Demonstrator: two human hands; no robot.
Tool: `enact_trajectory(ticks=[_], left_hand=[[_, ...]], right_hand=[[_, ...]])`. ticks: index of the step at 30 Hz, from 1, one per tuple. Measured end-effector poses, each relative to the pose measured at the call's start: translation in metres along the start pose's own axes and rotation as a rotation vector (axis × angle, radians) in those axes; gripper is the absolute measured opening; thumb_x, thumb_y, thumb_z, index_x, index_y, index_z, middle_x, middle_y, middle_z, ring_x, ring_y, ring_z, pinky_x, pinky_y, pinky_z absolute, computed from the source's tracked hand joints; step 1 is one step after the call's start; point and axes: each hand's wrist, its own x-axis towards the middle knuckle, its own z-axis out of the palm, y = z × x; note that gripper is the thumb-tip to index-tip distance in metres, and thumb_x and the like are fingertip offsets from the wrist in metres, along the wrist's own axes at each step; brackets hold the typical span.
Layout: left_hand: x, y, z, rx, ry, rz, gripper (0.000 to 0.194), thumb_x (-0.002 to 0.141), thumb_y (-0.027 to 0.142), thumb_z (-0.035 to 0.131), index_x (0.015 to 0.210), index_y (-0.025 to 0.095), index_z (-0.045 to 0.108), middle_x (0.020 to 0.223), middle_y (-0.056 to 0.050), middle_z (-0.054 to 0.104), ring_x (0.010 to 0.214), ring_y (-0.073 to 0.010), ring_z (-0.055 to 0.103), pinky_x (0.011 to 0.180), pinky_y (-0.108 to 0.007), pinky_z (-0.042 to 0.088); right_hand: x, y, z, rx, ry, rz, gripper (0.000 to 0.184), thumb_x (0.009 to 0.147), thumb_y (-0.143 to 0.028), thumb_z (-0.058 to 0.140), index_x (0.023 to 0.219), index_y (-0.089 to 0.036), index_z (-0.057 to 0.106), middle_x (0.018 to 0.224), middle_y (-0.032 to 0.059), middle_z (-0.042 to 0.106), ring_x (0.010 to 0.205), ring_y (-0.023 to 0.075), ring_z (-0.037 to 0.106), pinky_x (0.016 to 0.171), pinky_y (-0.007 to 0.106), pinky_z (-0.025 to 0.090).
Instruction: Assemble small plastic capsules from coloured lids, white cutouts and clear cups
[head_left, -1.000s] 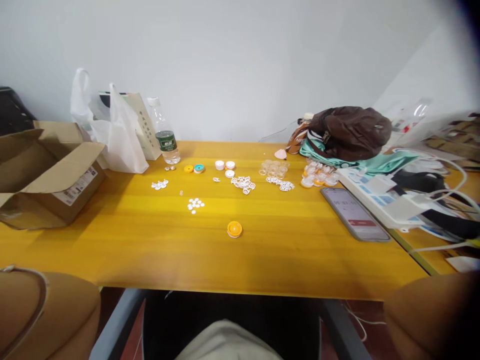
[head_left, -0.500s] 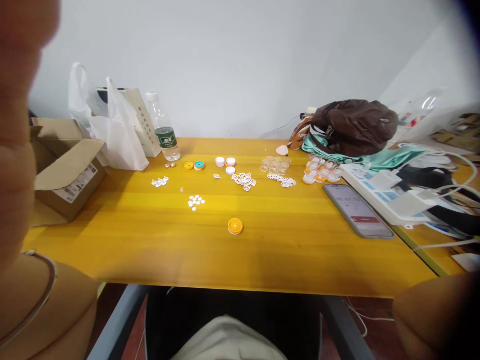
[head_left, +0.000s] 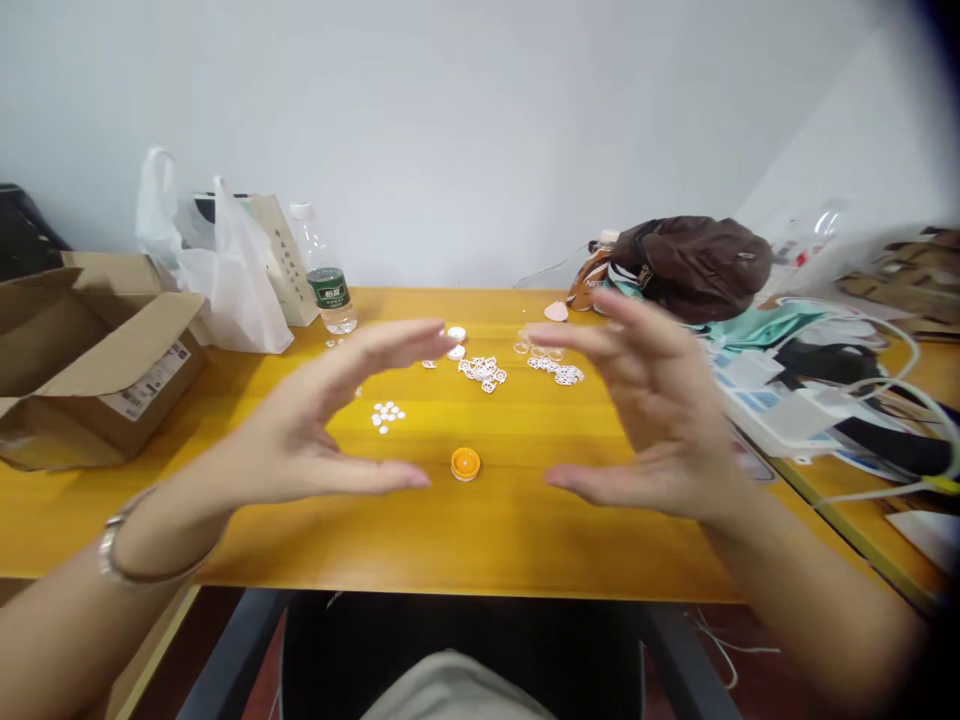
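Both hands have come in over the worktop (head_left: pixel 517 550) since the earlier frame, while the orange round piece (head_left: pixel 465 464) has stayed on it.
The left hand (head_left: pixel 304 425) and right hand (head_left: pixel 671 425) face each other well apart, each empty and spread in a C shape with the thumb below the fingers; the right hand is slightly blurred. The orange round piece lies on the worktop between the two thumbs, touching neither. Small white discs (head_left: pixel 388 415) lie scattered near the left thumb. Beyond the gap between the hands sit a pile of white openwork pieces (head_left: pixel 482 372) and, to its right, a second openwork cluster (head_left: pixel 556 371), with clear rings (head_left: pixel 521 346) just behind it, partly hidden by the right fingers.
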Motion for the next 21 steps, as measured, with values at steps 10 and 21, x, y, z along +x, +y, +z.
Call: enact_trajectory(ticks=[10, 21], left_hand=[[-0.038, -0.109, 0.043, -0.034, -0.319, -0.302, 0.067, 0.071, 0.035, 0.063, 0.13, 0.028, 0.031, 0.136, -0.008, 0.036, 0.124, -0.0233, 0.036, 0.102, -0.044, 0.032], [-0.046, -0.111, 0.05, -0.092, -0.338, -0.329, 0.066, 0.071, 0.035, 0.063, 0.128, 0.024, 0.032, 0.135, -0.009, 0.037, 0.125, -0.0208, 0.035, 0.104, -0.042, 0.029]], right_hand=[[-0.054, 0.108, 0.032, -0.018, -0.345, 0.385, 0.078, 0.07, -0.034, 0.064, 0.133, -0.024, 0.019, 0.134, 0.0101, 0.037, 0.126, 0.0217, 0.032, 0.106, 0.044, 0.024], [-0.057, 0.11, 0.034, -0.001, -0.385, 0.419, 0.071, 0.074, -0.034, 0.06, 0.132, -0.024, 0.021, 0.133, 0.0098, 0.039, 0.125, 0.0194, 0.035, 0.106, 0.043, 0.025]])
